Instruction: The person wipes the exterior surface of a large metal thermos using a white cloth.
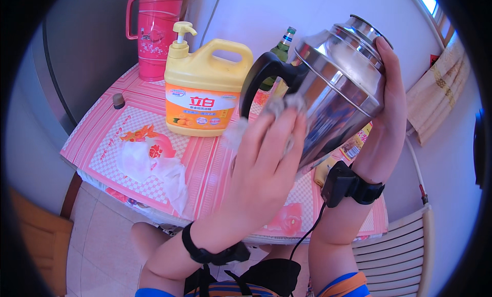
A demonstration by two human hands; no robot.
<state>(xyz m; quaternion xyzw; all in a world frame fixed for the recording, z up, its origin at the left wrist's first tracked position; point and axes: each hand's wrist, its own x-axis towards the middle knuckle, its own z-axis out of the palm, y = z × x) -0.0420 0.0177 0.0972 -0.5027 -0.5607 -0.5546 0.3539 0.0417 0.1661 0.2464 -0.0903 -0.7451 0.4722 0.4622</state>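
Note:
A shiny stainless steel vacuum flask (330, 93) with a black handle (265, 74) is tilted in the air above the table. My right hand (390, 74) supports it from the right side, near the neck and shoulder. My left hand (265, 162) presses a crumpled greyish-white cloth or tissue (288, 104) against the flask's body, beside the handle. The hand and cloth are slightly blurred. The flask's underside is partly hidden behind my left hand. Both wrists wear black straps.
A yellow dish soap jug (203, 81), a pink thermos (159, 39), a green glass bottle (280, 49) and a small stopper (118, 100) stand on the pink patterned tablecloth (207, 154). White crumpled tissue (153, 166) lies at left. A slatted white radiator or rack (396, 251) is at lower right.

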